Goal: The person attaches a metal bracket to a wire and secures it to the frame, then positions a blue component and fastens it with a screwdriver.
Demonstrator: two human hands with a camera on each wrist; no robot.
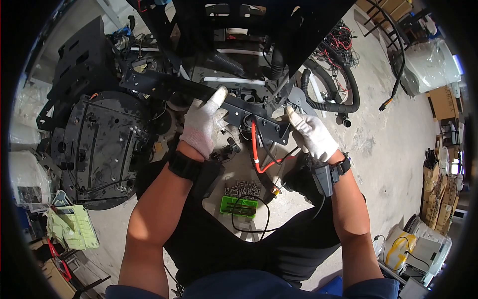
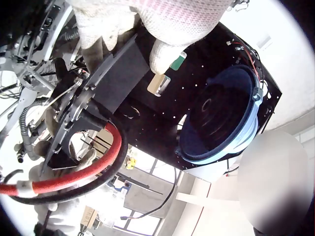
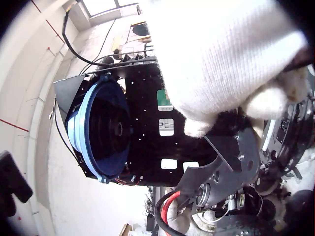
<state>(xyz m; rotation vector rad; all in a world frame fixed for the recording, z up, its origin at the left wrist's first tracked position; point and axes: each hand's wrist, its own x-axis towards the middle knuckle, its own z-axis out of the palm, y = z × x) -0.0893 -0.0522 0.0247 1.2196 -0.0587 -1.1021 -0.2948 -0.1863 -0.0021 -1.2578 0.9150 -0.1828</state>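
Observation:
A long black metal bracket (image 1: 239, 112) lies slantwise between two white-gloved hands. The left hand (image 1: 199, 127) grips it near the middle, thumb over the upper face. At the bracket's right end the right hand (image 1: 314, 135) holds the edge, its thumb pointing up. A red cable (image 1: 255, 149) and a black cable (image 2: 123, 162) come out of a round fitting in the bracket and curve away. In the right wrist view the bracket (image 3: 231, 164) shows a bent flange beneath the right thumb. Some fingers are hidden behind the metal.
A black perforated panel with a blue-rimmed round part (image 3: 88, 128) stands ahead. A green tray (image 1: 239, 206) and several screws (image 1: 242, 188) lie between the knees. At left is a round black base (image 1: 99, 149); at right, a corrugated hose (image 1: 343, 107) and tangled wires (image 1: 343, 47).

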